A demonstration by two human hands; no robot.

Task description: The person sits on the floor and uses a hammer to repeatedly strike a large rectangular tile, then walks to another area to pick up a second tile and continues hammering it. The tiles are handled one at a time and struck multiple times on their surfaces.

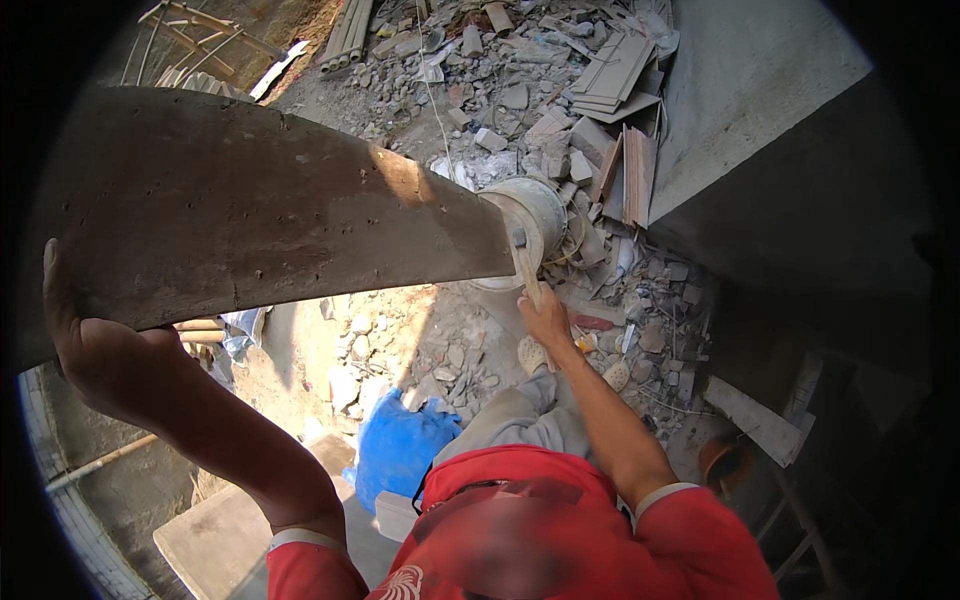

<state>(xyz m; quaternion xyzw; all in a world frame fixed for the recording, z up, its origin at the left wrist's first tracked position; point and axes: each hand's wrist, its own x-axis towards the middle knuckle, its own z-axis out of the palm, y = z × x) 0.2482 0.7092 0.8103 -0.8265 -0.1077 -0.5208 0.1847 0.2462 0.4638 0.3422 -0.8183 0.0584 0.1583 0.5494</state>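
A long, dark brown wooden board (260,210) with small holes and pale marks stretches across the left half of the view. My left hand (100,355) is closed around its lower edge near the far-left end, with some fingers hidden behind it. In my right hand (545,318) is a hammer (530,272), gripped by its pale wooden handle. Its small grey head lies close beside the board's right end; whether they touch I cannot tell. Just behind the hammer is a grey round bucket (545,205) with a pale rim.
Broken bricks and rubble (490,140) cover the ground. Stacked tiles (615,75) lean by a grey concrete wall (750,90) on the right. A blue sack (400,445) lies beside my legs, near a flat slab (230,520). Bamboo poles (348,35) lie at the back.
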